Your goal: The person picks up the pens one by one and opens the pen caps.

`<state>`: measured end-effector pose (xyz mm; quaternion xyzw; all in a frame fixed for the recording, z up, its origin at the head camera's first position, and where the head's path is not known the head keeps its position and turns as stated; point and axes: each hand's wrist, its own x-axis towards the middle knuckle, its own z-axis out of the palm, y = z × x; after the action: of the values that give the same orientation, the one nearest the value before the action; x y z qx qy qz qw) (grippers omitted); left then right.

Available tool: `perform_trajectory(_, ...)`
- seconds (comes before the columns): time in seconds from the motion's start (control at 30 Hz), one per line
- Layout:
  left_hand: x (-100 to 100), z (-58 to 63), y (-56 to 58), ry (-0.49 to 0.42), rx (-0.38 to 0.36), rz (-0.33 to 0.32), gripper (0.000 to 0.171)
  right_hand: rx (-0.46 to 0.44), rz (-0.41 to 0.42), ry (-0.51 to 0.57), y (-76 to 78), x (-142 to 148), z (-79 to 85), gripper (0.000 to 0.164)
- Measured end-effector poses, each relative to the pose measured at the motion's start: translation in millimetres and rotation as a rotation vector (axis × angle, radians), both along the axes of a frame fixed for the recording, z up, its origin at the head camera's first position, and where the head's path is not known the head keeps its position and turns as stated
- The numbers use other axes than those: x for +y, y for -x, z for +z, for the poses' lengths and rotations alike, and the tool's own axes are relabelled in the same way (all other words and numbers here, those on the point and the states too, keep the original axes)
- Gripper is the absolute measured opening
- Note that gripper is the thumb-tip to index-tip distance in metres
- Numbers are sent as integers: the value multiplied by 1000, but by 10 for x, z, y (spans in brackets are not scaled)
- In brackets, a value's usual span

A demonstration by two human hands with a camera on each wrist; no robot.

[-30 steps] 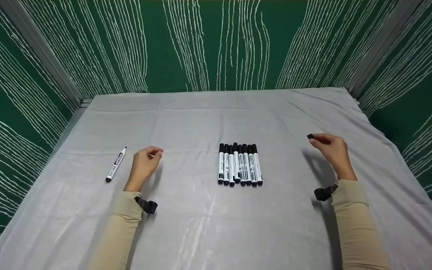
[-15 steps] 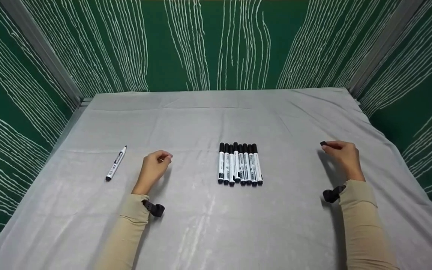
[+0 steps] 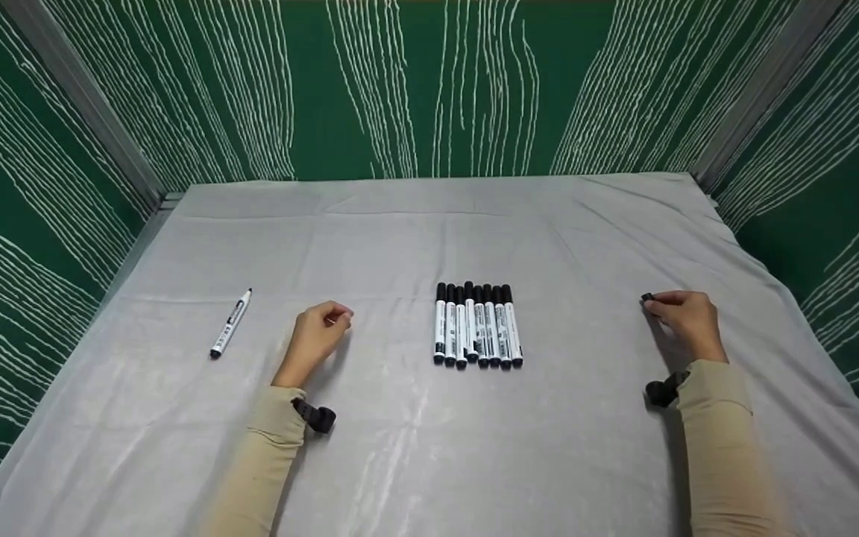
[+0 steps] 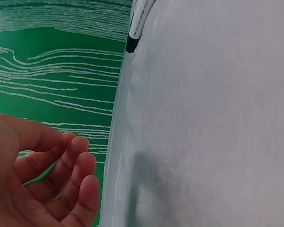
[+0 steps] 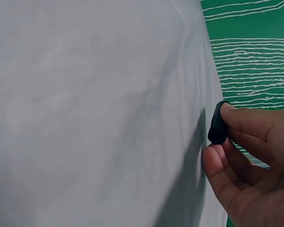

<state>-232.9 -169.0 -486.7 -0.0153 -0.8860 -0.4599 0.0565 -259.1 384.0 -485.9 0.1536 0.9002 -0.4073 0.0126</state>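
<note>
My right hand [image 3: 687, 319] pinches a black marker cap [image 5: 218, 124] between thumb and fingertips, over the right part of the table. My left hand [image 3: 315, 339] hovers above the cloth with nothing in it; in the left wrist view its fingers [image 4: 66, 177] are loosely curled. To the left of that hand lies an uncapped marker [image 3: 231, 324], white with a black end, its dark tip pointing away from me. A row of several capped white markers [image 3: 478, 328] lies side by side between the two hands, black caps at the far end.
A grey cloth [image 3: 370, 246] with creases covers the table. Green walls [image 3: 340, 89] with white wavy lines enclose the back and both sides, with grey posts [image 3: 765, 93] at the corners. A small black camera [image 3: 318, 418] is strapped to each wrist.
My left hand has moved right, away from the uncapped marker. My right hand has moved right and nearer to me with the cap. The markers lie as before.
</note>
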Motion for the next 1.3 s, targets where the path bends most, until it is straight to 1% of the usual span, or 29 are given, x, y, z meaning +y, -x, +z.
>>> perform_trajectory(0.23,30,-28,-8,7,-25,11,15,10,-5,-23,9,10,-35,44)
perform_trajectory(0.4,47,-35,-14,1,-26,6,15,-9,-8,-32,6,-9,-34,45)
perform_trajectory(0.6,82,-16,-21,-48,-39,1,17,-15,-24,-13,-6,-13,-18,50)
perform_trajectory(0.73,113,10,-22,-113,-88,13,18,-13,-35,23,-32,-8,-2,54)
perform_trajectory(0.87,152,12,-15,-170,-134,22,20,-3,-59,75,-49,-4,25,54)
perform_trajectory(1.0,232,5,13,-193,-126,23,20,18,-89,171,-37,23,46,52)
perform_trajectory(1.2,404,14,74,-240,-120,-23,22,43,-128,313,-46,7,87,48)
perform_trajectory(1.3,501,14,113,-255,-125,-46,23,49,-137,374,-59,-29,106,43)
